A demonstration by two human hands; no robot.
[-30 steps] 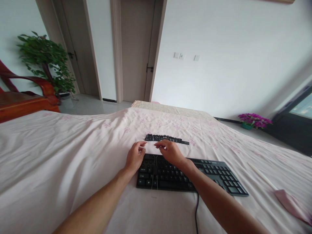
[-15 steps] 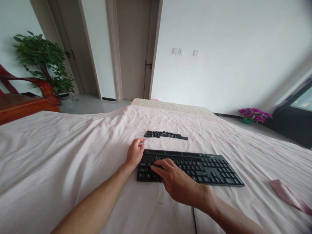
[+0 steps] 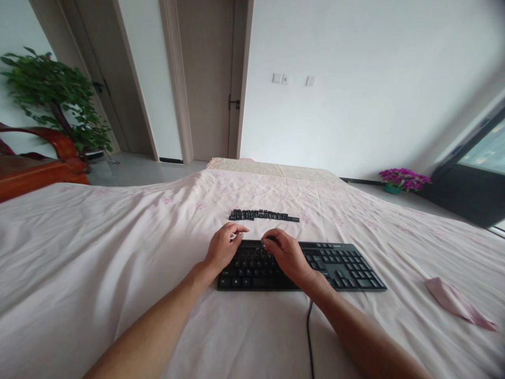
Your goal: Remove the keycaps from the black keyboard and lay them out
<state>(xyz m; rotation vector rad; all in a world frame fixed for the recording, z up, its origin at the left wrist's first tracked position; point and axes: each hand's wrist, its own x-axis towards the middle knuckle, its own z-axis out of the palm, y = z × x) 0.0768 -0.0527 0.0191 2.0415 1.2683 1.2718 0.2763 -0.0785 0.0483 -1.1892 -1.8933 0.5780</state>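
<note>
A black keyboard (image 3: 335, 268) lies on the pink cloth, partly covered by my hands. My right hand (image 3: 290, 255) is closed over its upper middle, pinching a thin wire keycap puller (image 3: 281, 226) whose loops stick out beyond the fingers. Something small and dark shows at those fingertips, too small to make out. At the keyboard's back left corner is my left hand (image 3: 224, 245), thumb and forefinger apart with nothing visible between them. Beyond both hands, several loose black keycaps (image 3: 264, 215) lie in a row on the cloth.
The pink flowered cloth (image 3: 158, 273) is wrinkled. A black cable (image 3: 309, 337) runs from the keyboard toward me. To the right lies a pale stick with a pink fabric piece (image 3: 457, 302). A wooden chair (image 3: 43, 168) stands at the left, and purple flowers (image 3: 406, 179) at the far right.
My right hand has risen from the keyboard's left keys to its upper middle, and the wire puller now points away from me. My left hand has shifted slightly right. The view has turned slightly.
</note>
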